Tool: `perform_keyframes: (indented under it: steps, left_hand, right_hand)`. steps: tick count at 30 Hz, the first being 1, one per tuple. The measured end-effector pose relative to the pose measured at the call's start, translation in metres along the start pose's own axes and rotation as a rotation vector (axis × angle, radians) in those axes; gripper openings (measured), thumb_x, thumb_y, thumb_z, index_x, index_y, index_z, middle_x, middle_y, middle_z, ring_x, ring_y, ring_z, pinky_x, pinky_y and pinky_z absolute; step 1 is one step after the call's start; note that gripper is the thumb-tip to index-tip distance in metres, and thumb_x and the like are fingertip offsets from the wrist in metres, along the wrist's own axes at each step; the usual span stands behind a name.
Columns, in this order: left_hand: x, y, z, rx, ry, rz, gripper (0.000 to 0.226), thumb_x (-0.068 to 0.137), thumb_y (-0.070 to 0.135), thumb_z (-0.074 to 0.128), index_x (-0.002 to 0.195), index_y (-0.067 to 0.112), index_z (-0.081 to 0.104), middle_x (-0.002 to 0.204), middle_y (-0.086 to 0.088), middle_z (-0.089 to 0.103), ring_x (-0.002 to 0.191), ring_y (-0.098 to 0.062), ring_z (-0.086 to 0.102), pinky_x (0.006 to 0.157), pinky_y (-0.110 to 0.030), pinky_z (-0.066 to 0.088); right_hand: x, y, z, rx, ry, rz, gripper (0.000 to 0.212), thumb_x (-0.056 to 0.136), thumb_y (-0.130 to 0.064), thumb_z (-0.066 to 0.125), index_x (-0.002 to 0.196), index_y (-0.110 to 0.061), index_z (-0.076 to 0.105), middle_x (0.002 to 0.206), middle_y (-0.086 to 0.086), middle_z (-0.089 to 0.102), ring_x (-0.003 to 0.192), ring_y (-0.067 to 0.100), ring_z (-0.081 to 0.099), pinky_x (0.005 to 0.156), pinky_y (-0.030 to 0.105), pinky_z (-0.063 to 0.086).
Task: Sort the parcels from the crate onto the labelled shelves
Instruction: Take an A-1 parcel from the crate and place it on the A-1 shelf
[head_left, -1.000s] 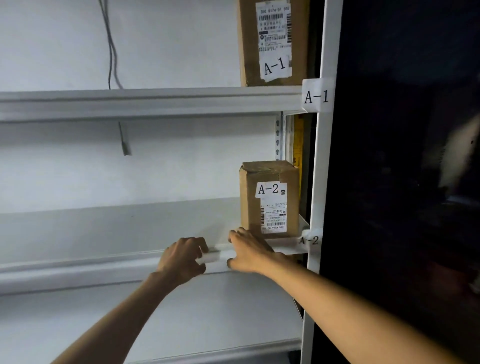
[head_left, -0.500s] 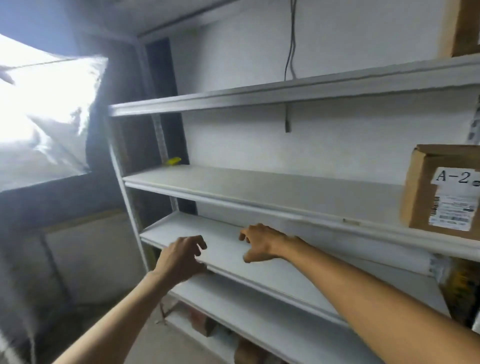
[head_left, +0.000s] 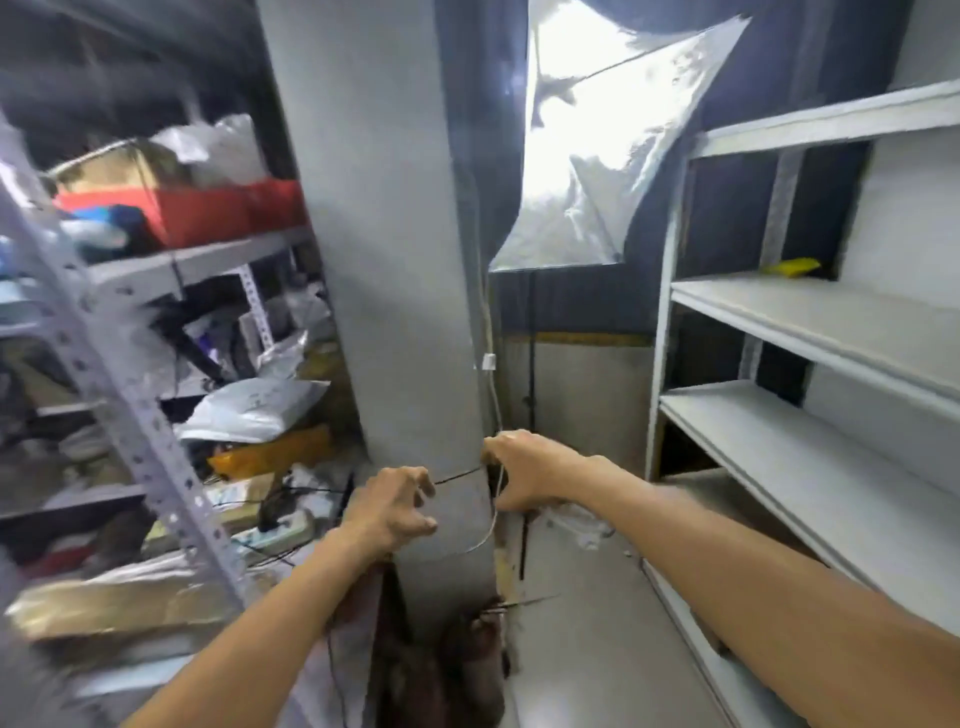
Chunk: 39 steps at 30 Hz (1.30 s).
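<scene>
Turned from the white metal shelves (head_left: 810, 312), the left hand (head_left: 395, 506) and right hand (head_left: 524, 470) hung loosely curled, empty, before a grey concrete pillar (head_left: 395, 260); no parcel or crate was in view, and another fetch seemed next.

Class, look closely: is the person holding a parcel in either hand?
No, the left hand and right hand both hover empty, fingers loosely curled, before the grey pillar.

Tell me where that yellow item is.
Head view, right side: the yellow item lies at the back left end of a white shelf.
</scene>
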<state>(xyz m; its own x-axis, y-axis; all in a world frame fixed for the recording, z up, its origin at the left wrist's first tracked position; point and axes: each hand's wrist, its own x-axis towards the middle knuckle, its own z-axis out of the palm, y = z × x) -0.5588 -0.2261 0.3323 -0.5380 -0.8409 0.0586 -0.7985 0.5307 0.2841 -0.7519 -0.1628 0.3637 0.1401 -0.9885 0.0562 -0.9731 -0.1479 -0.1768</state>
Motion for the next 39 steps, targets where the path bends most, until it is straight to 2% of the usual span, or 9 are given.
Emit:
perform_keyframes:
  steps: [2,6,14,18,21,23,31,37,39]
  left_hand:
    - [-0.029,-0.039,-0.009,0.019,0.005,-0.124,0.035,0.070,0.032,0.071,0.103,0.026,0.063,0.098,0.006,0.069,0.094,-0.016,0.064,0.077,-0.028,0.050]
    - [-0.086,-0.088,-0.027,0.042,0.066,-0.339,0.037,0.072,0.032,0.074,0.105,0.022,0.061,0.099,0.004,0.067,0.091,-0.017,0.062,0.075,-0.031,0.051]
    - [-0.200,-0.132,-0.027,0.079,0.125,-0.721,0.035,0.075,0.031,0.076,0.107,0.027,0.061,0.102,0.007,0.066,0.092,-0.016,0.063,0.081,-0.032,0.053]
    - [-0.257,-0.144,-0.018,0.050,0.126,-0.884,0.036,0.076,0.030,0.074,0.109,0.025,0.060,0.105,0.005,0.064,0.089,-0.013,0.059,0.069,-0.023,0.045]
    - [-0.296,-0.154,-0.015,0.063,0.137,-0.996,0.040,0.074,0.033,0.074,0.110,0.023,0.059,0.110,0.001,0.062,0.099,-0.018,0.060,0.071,-0.027,0.045]
    - [-0.321,-0.163,-0.017,0.052,0.171,-1.065,0.040,0.073,0.033,0.074,0.108,0.024,0.059,0.109,0.001,0.063,0.099,-0.019,0.060,0.073,-0.029,0.047]
    - [-0.369,-0.219,-0.009,-0.036,0.201,-1.196,0.037,0.072,0.031,0.075,0.105,0.022,0.060,0.102,0.001,0.066,0.098,-0.020,0.060,0.084,-0.036,0.051]
    - [-0.382,-0.268,0.038,-0.129,0.104,-1.239,0.041,0.073,0.031,0.074,0.109,0.020,0.060,0.104,-0.001,0.066,0.097,-0.020,0.059,0.082,-0.036,0.052]
    - [-0.381,-0.287,0.054,-0.178,0.086,-1.261,0.041,0.073,0.031,0.075,0.109,0.021,0.060,0.105,-0.001,0.065,0.096,-0.019,0.060,0.083,-0.037,0.052]
  right_hand:
    - [0.026,-0.034,0.008,-0.007,-0.027,-0.123,0.054,0.074,-0.029,0.069,0.120,-0.006,0.054,0.117,0.012,0.057,0.108,0.028,0.053,0.090,0.037,0.047]
    - [0.059,-0.099,0.028,0.050,-0.110,-0.328,0.039,0.072,-0.030,0.069,0.098,-0.009,0.049,0.098,0.004,0.053,0.088,0.022,0.050,0.070,0.033,0.044]
    - [0.070,-0.221,0.075,0.064,-0.247,-0.768,0.036,0.074,-0.029,0.071,0.100,-0.013,0.052,0.098,0.006,0.057,0.087,0.023,0.055,0.072,0.033,0.049]
    - [0.069,-0.267,0.100,0.081,-0.317,-0.901,0.045,0.075,-0.030,0.072,0.112,-0.011,0.053,0.110,0.007,0.055,0.096,0.021,0.051,0.074,0.027,0.042]
    - [0.069,-0.303,0.116,0.063,-0.382,-0.966,0.055,0.076,-0.030,0.071,0.123,-0.010,0.052,0.123,0.009,0.055,0.110,0.024,0.053,0.090,0.033,0.047]
    - [0.069,-0.329,0.125,0.060,-0.403,-0.999,0.053,0.075,-0.028,0.072,0.121,-0.009,0.053,0.121,0.011,0.057,0.107,0.027,0.055,0.090,0.038,0.049]
    - [0.075,-0.410,0.164,0.006,-0.475,-1.107,0.047,0.074,-0.023,0.070,0.116,-0.008,0.056,0.112,0.012,0.060,0.098,0.026,0.057,0.072,0.028,0.044]
    - [0.094,-0.440,0.211,-0.024,-0.551,-1.117,0.027,0.069,-0.021,0.072,0.081,-0.016,0.048,0.085,0.006,0.058,0.080,0.024,0.055,0.056,0.029,0.042]
    - [0.103,-0.443,0.234,-0.011,-0.592,-1.124,0.029,0.069,-0.023,0.071,0.080,-0.018,0.045,0.080,0.000,0.054,0.077,0.021,0.053,0.056,0.028,0.041]
